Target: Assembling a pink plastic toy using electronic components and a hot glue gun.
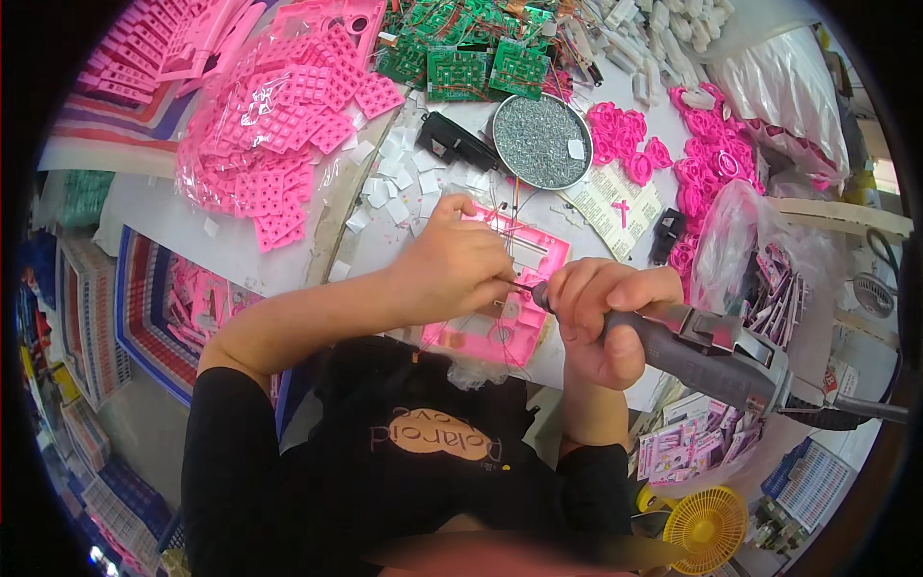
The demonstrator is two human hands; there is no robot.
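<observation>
Right hand (615,313): mine, clamped round the grip of a grey powered screwdriver (697,358); left hand (461,258): fingers bent in beside the screwdriver bit (522,287), though I cannot tell whether they pinch anything; pink plastic housing (527,338): on the white tabletop (370,248), directly beneath my hands, thin wires (515,200) trailing over its far end; round dish (545,187) of small silvery pieces (538,139), seemingly screws: just beyond the housing; handling notes, my judgement: tool leans heavily, so best brought upright, bit square to the plastic; left palm best braced on the housing, fingertips clear before the bit turns; pressure light, eased once resistance rises, lest plastic strip; wires kept aside.
</observation>
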